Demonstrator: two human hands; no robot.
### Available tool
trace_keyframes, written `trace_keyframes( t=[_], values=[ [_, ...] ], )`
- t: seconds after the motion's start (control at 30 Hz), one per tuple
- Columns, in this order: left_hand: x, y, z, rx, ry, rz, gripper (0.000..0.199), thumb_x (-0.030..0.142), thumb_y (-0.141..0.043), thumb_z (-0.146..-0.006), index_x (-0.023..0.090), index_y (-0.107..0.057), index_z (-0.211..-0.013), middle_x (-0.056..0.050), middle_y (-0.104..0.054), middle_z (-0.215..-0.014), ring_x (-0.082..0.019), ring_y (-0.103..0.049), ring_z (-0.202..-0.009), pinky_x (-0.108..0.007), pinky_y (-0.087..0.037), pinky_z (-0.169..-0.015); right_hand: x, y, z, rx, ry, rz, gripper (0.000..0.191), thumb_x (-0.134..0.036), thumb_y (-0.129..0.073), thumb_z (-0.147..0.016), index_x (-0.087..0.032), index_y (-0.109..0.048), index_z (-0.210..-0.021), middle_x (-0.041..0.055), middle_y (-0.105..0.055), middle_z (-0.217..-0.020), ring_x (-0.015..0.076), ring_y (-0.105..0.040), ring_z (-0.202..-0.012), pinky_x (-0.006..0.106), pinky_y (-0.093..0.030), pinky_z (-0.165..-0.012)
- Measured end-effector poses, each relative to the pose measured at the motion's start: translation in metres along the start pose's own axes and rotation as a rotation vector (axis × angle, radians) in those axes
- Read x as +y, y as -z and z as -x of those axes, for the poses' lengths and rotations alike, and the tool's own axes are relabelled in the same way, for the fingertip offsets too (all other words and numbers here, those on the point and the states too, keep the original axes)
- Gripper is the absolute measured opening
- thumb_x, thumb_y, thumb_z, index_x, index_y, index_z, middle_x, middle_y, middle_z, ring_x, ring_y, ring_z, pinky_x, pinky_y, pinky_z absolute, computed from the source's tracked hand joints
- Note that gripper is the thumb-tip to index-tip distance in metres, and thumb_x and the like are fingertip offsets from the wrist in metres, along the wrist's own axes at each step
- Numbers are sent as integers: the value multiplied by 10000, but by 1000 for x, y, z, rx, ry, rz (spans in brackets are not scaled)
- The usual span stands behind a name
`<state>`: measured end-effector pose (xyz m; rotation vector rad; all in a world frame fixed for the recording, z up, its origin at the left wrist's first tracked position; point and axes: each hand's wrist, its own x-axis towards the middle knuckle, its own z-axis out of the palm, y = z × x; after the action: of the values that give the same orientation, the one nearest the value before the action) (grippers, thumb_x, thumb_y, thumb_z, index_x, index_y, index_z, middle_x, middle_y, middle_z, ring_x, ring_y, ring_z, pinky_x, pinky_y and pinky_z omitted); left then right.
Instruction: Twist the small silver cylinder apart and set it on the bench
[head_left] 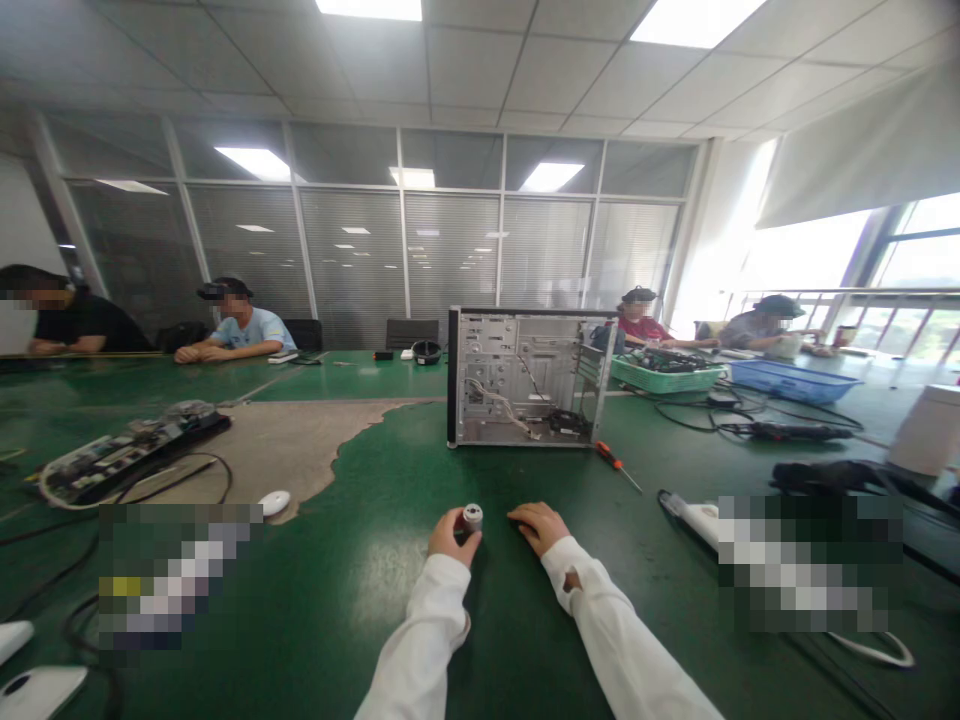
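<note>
Two forearms in white sleeves reach forward from the near edge of the view over the green counter [390, 610], slanting inward so that the hands come near each other without touching. The left hand [447, 538] has its grip narrow around a small metal cylinder [472, 514], thumb on the near side and fingers curling round the far side; the cylinder stands about upright, its round end facing up, though whether its base touches the counter cannot be told. The right hand [540, 526] is palm down just to the right, its grip loose, fingers stretched out and pointing toward the cylinder. Beyond both hands a computer case [528, 380] stands with its inside showing, and an orange-handled screwdriver [619, 466] lies slantwise by its lower right corner.
</note>
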<state>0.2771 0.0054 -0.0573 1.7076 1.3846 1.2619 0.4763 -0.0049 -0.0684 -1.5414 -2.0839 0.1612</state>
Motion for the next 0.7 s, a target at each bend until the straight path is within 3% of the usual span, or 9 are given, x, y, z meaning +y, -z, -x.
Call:
trace_keyframes(
  t=[0.2,0.57,0.7],
  values=[
    [0,-1,0,3,-35,-138,337,112,-609,-556,145,-539,-884,-46,-591,-853,-154,-560,-761,-274,-436,-703,-4,2,-3,27,27,27,210,-125,-431,-702,-202,-603,-795,35,-600,-844,156,-506,-823,275,-390,-745],
    [0,-2,0,-2,-19,-114,334,114,-611,-557,149,-541,-882,-49,-595,-843,-155,-562,-751,-263,-449,-658,-13,10,4,84,-6,21,160,-133,-449,-695,-175,-527,-827,29,-538,-739,136,-495,-699,255,-408,-679],
    [-1,-3,-1,-3,-16,-129,338,119,-617,-555,156,-543,-883,-46,-598,-839,-158,-564,-756,-267,-447,-658,-11,12,4,42,31,78,155,-123,-439,-697,-192,-545,-785,39,-532,-809,153,-482,-781,269,-388,-708]
  ],
)
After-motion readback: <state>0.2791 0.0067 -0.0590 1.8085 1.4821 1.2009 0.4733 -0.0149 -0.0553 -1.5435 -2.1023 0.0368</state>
